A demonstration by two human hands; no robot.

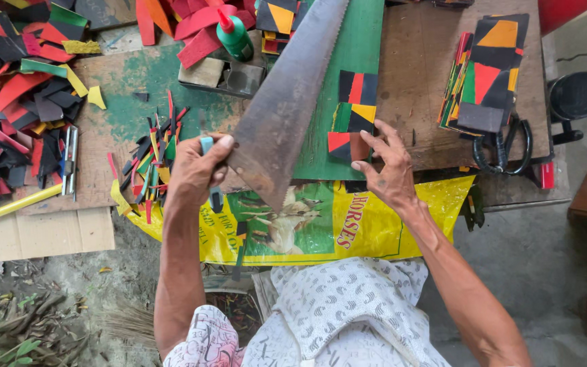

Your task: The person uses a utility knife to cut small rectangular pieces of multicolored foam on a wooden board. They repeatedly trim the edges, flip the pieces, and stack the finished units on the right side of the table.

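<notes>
At center frame, the left hand [195, 171] has its grip closed around a blue-handled cutter [207, 146], thumb against a rusty saw blade [287, 102] slanting toward the upper middle. The right hand [388, 170], fingers spread, presses a patchwork piece [351, 112] of black, red, yellow and green onto the green mat [368, 41] on the counter [429, 75].

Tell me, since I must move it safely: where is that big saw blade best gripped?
Probably by its narrow lower end, where the left hand already clasps the saw blade. Come from the left, onto the smooth back edge; the toothed edge seems to run along the right side, facing the patchwork piece under the right hand. Its far end lies among the scraps.
</notes>
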